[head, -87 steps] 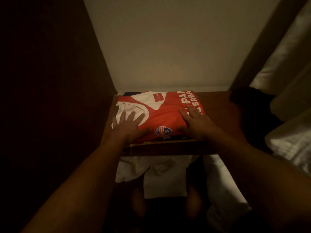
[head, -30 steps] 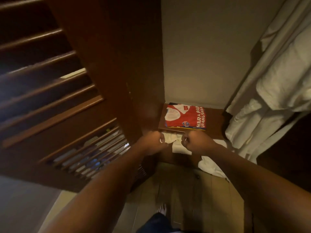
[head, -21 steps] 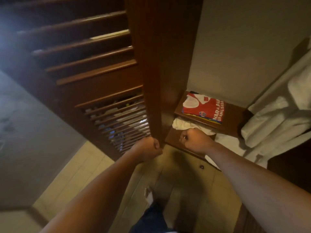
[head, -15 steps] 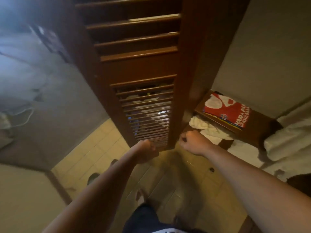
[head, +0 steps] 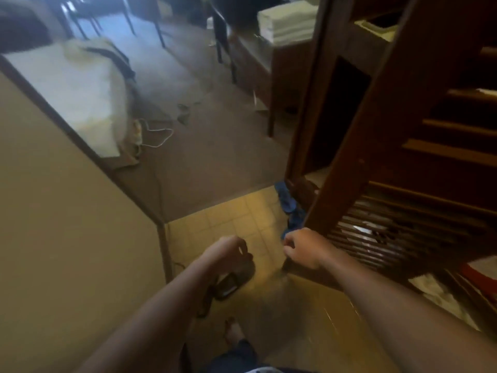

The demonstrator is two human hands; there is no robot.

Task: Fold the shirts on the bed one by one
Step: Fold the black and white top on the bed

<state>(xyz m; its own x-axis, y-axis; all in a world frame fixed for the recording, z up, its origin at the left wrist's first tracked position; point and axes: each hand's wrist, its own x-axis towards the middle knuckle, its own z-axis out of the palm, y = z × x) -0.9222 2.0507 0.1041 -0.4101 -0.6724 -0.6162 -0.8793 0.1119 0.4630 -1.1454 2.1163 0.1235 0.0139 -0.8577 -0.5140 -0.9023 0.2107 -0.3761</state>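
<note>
The bed [head: 67,84] sits well off across the carpeted room, white-covered, with a loose heap of cloth [head: 107,53] at its far corner. I take those to be the shirts left to fold, though the blur hides any detail. Cloth like that should be light and limp, sagging wherever it isn't held, so the shoulders or the collar seam look the best places to pinch and lift one free.

Closer in, a dark louvred wardrobe door [head: 398,162] hangs open on the right, its edge jutting into the tiled passage. A stack of folded white towels [head: 287,21] rests on a low cabinet beyond it. On the carpet between here and the bed lie a white cable [head: 158,135] and some small dark bits, worth stepping round. A blue slipper [head: 286,201] lies at the foot of the door, and a dark sandal [head: 231,284] sits on the tiles.

The right hand [head: 302,251] is near the door's lower corner, fingers curled in loosely on nothing. The left hand [head: 228,251] hangs over the tiles, loosely curled too, empty.
</note>
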